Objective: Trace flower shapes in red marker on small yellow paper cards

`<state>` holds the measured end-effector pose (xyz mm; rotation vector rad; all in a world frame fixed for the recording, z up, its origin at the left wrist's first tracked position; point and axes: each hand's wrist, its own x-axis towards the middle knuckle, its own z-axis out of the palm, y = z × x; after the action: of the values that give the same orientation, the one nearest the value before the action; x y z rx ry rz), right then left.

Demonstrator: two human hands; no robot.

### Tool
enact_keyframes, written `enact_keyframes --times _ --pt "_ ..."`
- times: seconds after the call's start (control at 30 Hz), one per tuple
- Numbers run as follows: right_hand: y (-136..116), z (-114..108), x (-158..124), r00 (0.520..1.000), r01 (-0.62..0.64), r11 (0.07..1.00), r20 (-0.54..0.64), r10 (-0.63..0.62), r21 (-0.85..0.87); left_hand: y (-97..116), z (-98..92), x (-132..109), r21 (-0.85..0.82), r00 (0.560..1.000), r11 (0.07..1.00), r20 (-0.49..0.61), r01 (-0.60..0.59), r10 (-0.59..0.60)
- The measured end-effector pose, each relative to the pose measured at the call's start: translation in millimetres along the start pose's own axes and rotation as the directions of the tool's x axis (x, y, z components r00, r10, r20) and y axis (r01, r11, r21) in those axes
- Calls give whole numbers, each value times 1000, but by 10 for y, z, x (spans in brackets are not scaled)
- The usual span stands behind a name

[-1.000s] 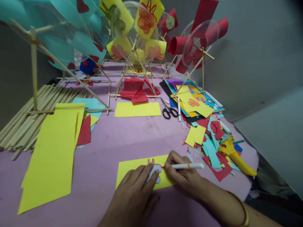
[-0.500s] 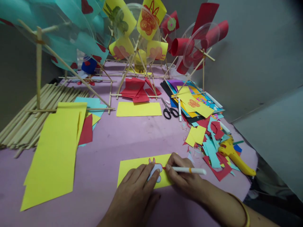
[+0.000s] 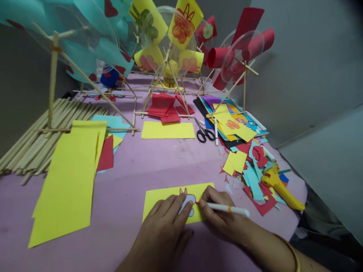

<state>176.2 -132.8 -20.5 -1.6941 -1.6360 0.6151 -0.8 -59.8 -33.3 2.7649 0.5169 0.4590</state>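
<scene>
My left hand (image 3: 163, 230) lies on a small yellow paper sheet (image 3: 159, 198) at the near edge of the pink table, its fingers pressed onto a white cut-out template (image 3: 187, 202). A red-orange outline shows around the template. My right hand (image 3: 219, 217) pinches a white marker pen (image 3: 229, 208) with an orange band. Its tip touches the paper at the template's right edge. A gold bangle (image 3: 293, 255) sits on my right wrist.
A large yellow sheet (image 3: 68, 181) lies at left beside a bundle of wooden sticks (image 3: 34, 143). Black scissors (image 3: 202, 132), another yellow sheet (image 3: 167, 129), paper scraps and a yellow glue gun (image 3: 282, 185) sit farther off. Stick-and-paper windmills (image 3: 172, 41) stand at the back.
The marker's tail has swung lower and to the right while its tip stays at the template's edge. The view has shifted slightly; my left hand keeps pressing the template.
</scene>
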Motion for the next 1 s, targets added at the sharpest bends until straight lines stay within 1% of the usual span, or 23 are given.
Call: enact_keyframes --times 0.17,0.33,0.43,0.53,0.63,0.83,1.0 --pt "-34 -12 7 1000 9 999 1 -9 -40 8 -8 -3 0 1000 1000 17 1 -1" --pt "-27 -4 3 1000 13 998 -7 -14 -57 6 -5 -7 -12 1000 1000 11 12 -12" --pt "-16 2 0 1000 13 998 -1 -13 -54 -4 33 1 11 1000 1000 -20 10 -10" --pt "2 14 -8 1000 22 999 6 -22 -44 -30 73 32 35 997 999 -79 0 2" --pt "23 29 -14 1000 20 999 9 -19 -32 -65 85 76 14 994 1000 -107 -8 9" --pt "28 29 -5 1000 21 1000 -3 -21 6 -90 42 147 -67 995 997 -83 49 -55" --pt "11 16 3 1000 11 1000 -6 -11 11 -75 -24 198 -185 992 974 3 128 -130"
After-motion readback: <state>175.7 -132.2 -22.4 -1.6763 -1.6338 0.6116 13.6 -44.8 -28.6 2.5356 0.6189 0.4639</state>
